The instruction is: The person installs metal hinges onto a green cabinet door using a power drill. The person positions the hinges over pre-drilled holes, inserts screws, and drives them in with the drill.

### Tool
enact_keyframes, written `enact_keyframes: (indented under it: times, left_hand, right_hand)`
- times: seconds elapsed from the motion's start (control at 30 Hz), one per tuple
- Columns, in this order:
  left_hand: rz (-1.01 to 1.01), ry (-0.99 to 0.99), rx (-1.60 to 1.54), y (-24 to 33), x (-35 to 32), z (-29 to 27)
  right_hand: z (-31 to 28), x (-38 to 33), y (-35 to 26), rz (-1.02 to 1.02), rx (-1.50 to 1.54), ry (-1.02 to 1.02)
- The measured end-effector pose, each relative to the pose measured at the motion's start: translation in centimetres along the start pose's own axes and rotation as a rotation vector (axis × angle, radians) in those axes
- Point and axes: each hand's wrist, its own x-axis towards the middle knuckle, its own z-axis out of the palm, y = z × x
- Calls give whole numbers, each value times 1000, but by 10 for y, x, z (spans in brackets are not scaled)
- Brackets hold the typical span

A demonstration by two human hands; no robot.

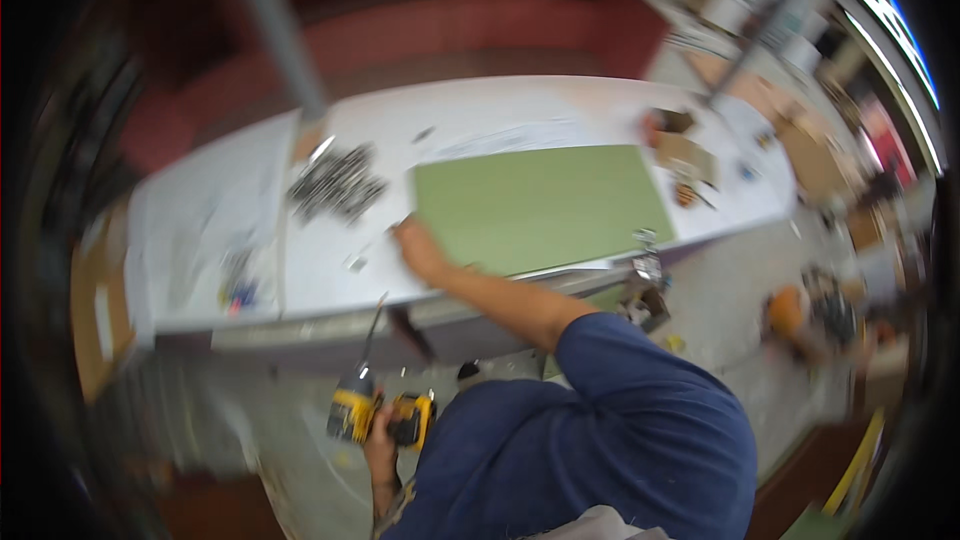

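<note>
Head view, blurred by motion. The left hand [380, 450], low and close to the body, is clamped around the grip of a yellow and black cordless drill [375, 412], whose long bit points up toward the table edge above it. Up and to the left of the right hand lies a heap of dark screws [335, 183] on the white table [500, 110]. The right hand [420, 252] reaches forward over the table's near edge and rests at the lower left corner of a flat green board [545, 202]; whether its fingers grip the corner or only press on it cannot be told. Right of that hand, past the board's lower right corner, a small metal clamp [647, 270] sits at the table edge.
</note>
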Motion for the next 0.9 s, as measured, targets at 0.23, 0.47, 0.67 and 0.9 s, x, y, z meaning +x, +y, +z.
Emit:
enact_keyframes:
  times: [0.23,0.47,0.67,0.9]
  left_hand:
    - [96,-193,-92,5,12,33]
    - [52,-352,31,8,8,100]
    - [53,-494,124,15,4,139]
    - [78,-640,123,29,37,141]
  right_hand:
    - [-126,-56,-55,733,880,-101]
    - [-225,-116,-39,880,1571,101]
    - [-257,-147,-25,852,1764,319]
    - [-252,-152,-26,765,1784,462]
